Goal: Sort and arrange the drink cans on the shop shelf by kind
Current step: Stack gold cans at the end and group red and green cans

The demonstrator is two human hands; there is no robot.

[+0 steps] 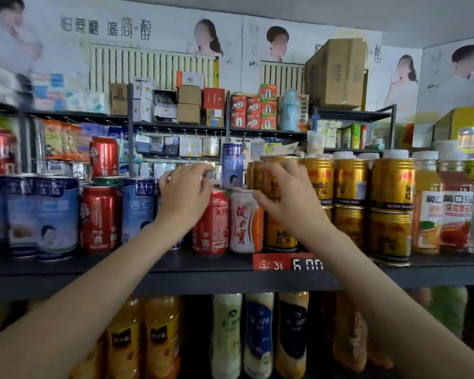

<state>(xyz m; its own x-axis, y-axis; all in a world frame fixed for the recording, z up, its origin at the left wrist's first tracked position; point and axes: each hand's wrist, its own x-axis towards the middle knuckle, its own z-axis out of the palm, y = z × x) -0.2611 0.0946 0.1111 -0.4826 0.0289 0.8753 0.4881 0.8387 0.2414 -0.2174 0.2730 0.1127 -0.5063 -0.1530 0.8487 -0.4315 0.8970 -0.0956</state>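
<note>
Left hand fingers curled, reaching over red cola can; grip unclear. Right hand fingers curled on gold can, right of white can.

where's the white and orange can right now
In the head view it stands at the shelf's front, centre, between the red cola can and the gold cans, white and orange can under the right hand.

Slim blue can stands upright atop red can.
</note>
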